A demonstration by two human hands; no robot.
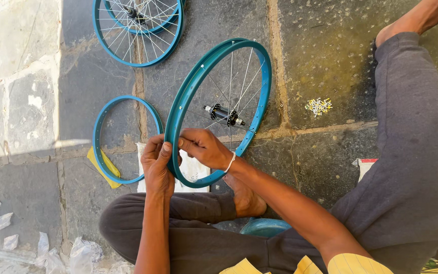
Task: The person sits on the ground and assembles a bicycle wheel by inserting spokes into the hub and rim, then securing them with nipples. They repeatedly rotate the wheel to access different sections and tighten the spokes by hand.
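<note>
A teal bicycle rim [194, 83] stands tilted on the stone floor in front of me, partly laced with thin spokes to a black hub [224, 114] at its middle. My left hand [157, 163] grips the rim's near edge from outside. My right hand [203, 147] reaches inside the rim right beside it, fingers pinched at the rim wall; what they pinch is too small to see. I sit on the ground with legs in dark grey trousers [411, 167] and one bare foot [244, 198] under the rim.
An empty teal rim [99, 127] lies to the left with a yellow strip [103, 167] under it. A fully spoked teal wheel [138, 30] lies farther off. A small pile of brass nipples [319, 106] sits on the right. A white cloth [193, 170] lies beneath my hands. Crumpled plastic [51, 251] litters the near left.
</note>
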